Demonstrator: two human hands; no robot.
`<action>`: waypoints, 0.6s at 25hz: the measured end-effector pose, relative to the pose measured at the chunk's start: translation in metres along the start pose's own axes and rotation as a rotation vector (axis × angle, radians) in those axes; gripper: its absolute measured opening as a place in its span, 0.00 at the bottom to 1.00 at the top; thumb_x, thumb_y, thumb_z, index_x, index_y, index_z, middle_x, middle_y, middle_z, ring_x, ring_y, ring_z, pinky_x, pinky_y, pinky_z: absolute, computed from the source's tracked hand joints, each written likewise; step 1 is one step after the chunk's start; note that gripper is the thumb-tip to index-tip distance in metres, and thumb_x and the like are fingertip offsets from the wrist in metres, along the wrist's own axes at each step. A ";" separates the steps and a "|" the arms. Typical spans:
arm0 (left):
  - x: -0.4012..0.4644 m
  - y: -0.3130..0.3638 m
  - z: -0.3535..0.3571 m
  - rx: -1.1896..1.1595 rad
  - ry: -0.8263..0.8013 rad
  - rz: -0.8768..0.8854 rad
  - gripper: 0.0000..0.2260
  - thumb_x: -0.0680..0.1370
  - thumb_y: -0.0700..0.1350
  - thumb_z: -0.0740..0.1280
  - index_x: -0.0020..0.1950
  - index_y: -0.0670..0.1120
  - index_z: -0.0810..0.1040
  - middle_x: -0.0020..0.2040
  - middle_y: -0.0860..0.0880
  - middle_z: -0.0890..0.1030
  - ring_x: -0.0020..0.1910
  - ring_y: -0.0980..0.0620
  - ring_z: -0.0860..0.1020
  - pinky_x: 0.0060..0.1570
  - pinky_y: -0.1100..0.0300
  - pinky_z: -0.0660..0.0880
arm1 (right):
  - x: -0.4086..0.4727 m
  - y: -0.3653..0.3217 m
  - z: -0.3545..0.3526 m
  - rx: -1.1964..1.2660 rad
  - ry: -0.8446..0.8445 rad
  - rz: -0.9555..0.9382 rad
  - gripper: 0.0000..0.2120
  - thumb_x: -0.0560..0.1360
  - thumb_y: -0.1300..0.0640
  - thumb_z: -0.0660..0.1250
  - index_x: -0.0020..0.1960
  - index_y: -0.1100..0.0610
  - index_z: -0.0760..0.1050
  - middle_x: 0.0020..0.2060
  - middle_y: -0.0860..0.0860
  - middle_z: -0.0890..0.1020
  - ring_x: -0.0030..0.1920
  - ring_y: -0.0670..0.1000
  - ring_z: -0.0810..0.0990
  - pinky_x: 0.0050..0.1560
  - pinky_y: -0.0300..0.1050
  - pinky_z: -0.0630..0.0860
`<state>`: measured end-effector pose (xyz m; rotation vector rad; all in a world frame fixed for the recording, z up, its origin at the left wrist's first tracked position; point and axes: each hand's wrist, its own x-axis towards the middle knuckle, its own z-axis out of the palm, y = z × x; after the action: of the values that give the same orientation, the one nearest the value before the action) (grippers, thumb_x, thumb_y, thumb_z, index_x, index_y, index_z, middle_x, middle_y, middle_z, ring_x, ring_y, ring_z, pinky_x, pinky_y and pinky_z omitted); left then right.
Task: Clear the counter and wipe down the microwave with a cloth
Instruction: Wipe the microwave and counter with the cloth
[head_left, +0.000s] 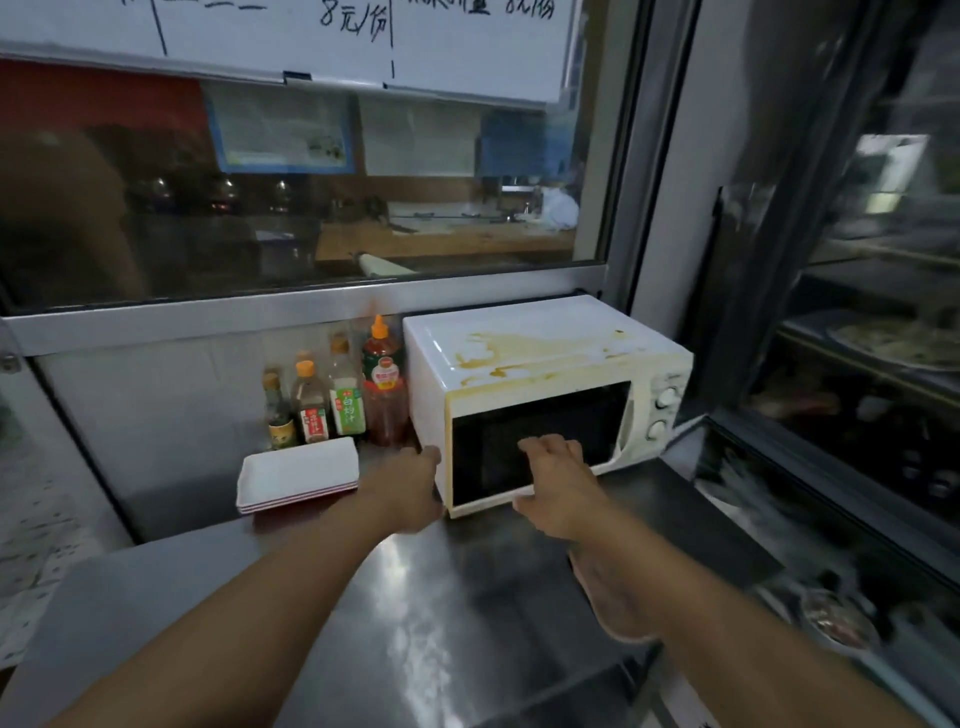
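The white microwave (545, 384) sits on the stainless steel counter (415, 597) at about one o'clock from the middle of the view, pushed toward the back right corner under the glass window. Its top carries a wide yellow-brown dried spill (519, 353) that runs down over the upper edge of the door frame.

The left hand (410, 488) is against the microwave's lower left front corner, fingers wrapping round onto its side wall; how tightly it grips I cannot tell, since the fingertips are hidden behind the casing. The right hand (558, 480) lies flat on the dark door glass, fingers fairly straight and together, pressing rather than holding anything.

A pinkish cloth (610, 597) lies on the counter at five o'clock, partly under the right forearm and not in either hand.

At ten o'clock from the oven stand four sauce bottles (337, 400), with a stack of white rectangular trays (298, 475) just in front of them.

By my judgement the oven is heavy, rigid and smooth-sided, so it should slide on the steel more easily than lift. The safest hold is low on both side walls or under the base corners, not on the door or the knobs (662, 413).
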<state>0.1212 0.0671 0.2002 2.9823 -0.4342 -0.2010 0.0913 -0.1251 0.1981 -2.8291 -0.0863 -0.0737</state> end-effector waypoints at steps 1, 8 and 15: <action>-0.004 0.016 0.007 0.005 -0.002 0.016 0.27 0.74 0.51 0.68 0.69 0.45 0.64 0.65 0.42 0.71 0.63 0.40 0.71 0.59 0.48 0.72 | -0.012 0.015 -0.004 0.001 0.004 0.014 0.33 0.72 0.51 0.68 0.73 0.55 0.58 0.69 0.56 0.63 0.69 0.58 0.59 0.67 0.50 0.64; -0.014 0.129 0.047 -0.034 -0.082 0.088 0.28 0.74 0.49 0.68 0.71 0.45 0.61 0.66 0.42 0.70 0.64 0.42 0.71 0.61 0.48 0.72 | -0.091 0.126 -0.023 0.004 0.007 0.169 0.32 0.72 0.50 0.68 0.71 0.56 0.61 0.69 0.57 0.64 0.69 0.60 0.59 0.69 0.48 0.59; 0.021 0.173 0.085 -0.016 -0.114 0.148 0.27 0.74 0.50 0.66 0.71 0.46 0.63 0.69 0.43 0.70 0.67 0.43 0.70 0.63 0.51 0.71 | -0.095 0.196 -0.009 0.052 -0.080 0.335 0.33 0.73 0.50 0.68 0.73 0.56 0.57 0.70 0.57 0.62 0.69 0.60 0.59 0.68 0.51 0.63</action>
<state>0.0808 -0.1118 0.1381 2.9166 -0.6603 -0.3581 0.0100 -0.3192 0.1412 -2.7517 0.3610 0.1150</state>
